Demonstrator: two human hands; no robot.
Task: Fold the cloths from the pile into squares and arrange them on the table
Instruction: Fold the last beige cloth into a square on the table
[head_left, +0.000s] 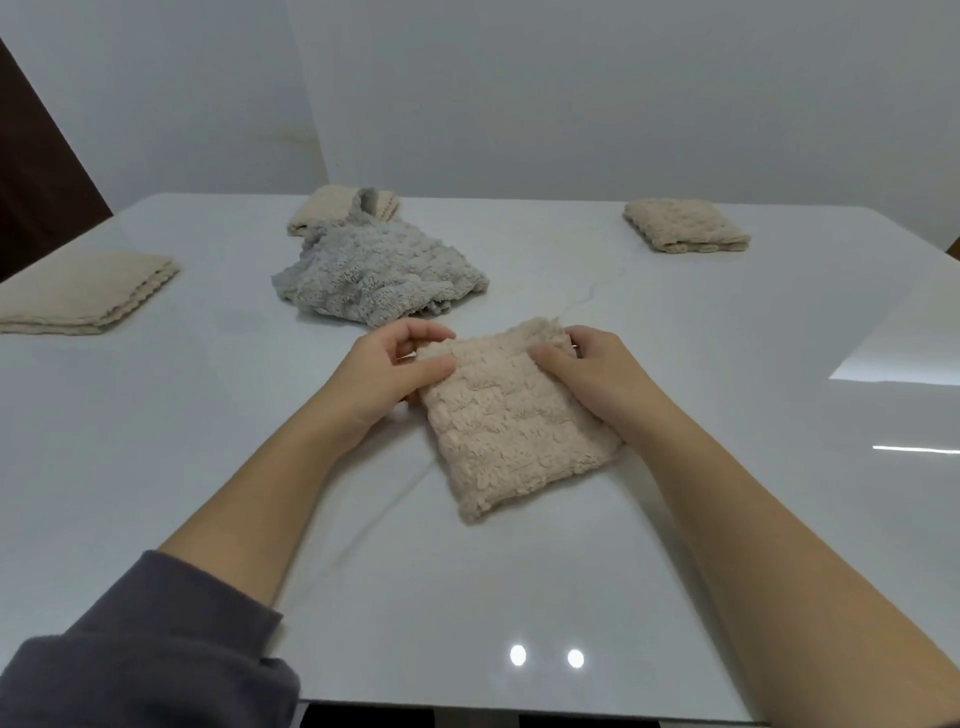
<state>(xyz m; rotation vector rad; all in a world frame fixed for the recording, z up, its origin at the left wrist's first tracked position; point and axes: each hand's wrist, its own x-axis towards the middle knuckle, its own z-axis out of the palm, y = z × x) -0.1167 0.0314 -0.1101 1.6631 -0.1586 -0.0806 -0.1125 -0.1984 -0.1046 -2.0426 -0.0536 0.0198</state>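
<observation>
**A:** Head view. What is the grip status?

**B:** The left hand (384, 379) pinches the far-left corner of the beige cloth (514, 421). The right hand (597, 374) clamps the far-right corner, thumb on top. The cloth lies folded on the near centre of the table (519, 597), between both hands, with its near edge free.

**A:** What is the risk from here?

**B:** The fabric is thick and fluffy. If either corner is released early, the layers probably spring apart and the square skews. Pushing it farther could snag the grey cloth (374, 270), heaped just beyond.

**A:** Where are the finished pieces?

**B:** One folded square (685, 226) lies far right; one folded stack (83, 291) lies left.
</observation>
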